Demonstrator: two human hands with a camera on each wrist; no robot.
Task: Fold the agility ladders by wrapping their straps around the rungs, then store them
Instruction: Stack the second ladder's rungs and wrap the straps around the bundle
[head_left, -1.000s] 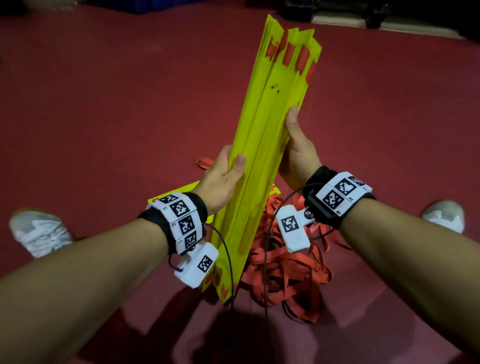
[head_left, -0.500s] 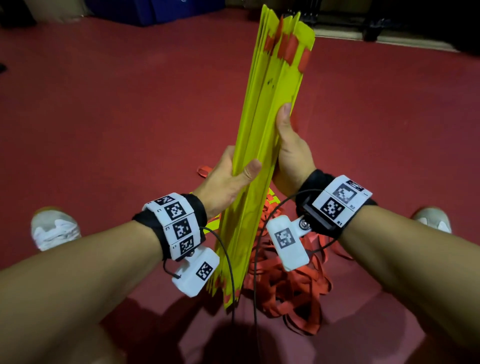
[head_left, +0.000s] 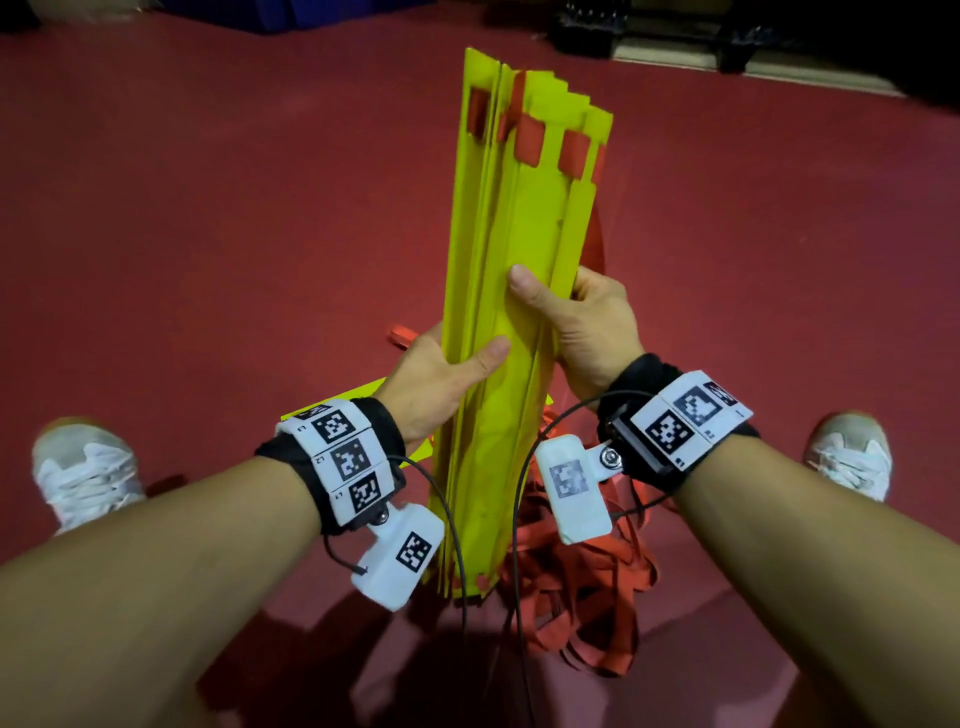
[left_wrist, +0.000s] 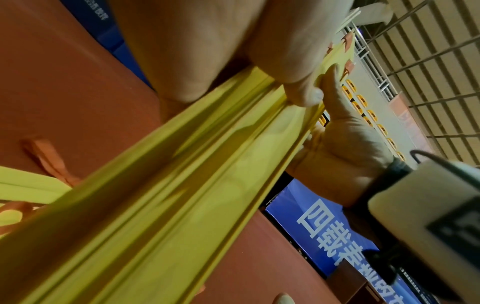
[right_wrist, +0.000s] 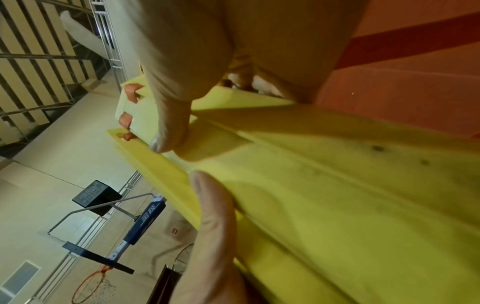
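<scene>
both forearms reach forward; the left hand (head_left: 441, 374) and right hand (head_left: 582, 322) grip the upright stack of yellow rungs (head_left: 514, 260), thumbs across its face, above tangled red straps (head_left: 587, 587) on the floor (head_left: 208, 208).

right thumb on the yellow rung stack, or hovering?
Touching. Head view shows the right hand gripping the rung stack, thumb flat on its face.

Head camera looks steeply down from above onto both forearms and the red floor (head_left: 208, 234). Wrist cameras sit close, facing along each palm; all three views share the yellow rung bundle (head_left: 514, 249).
</scene>
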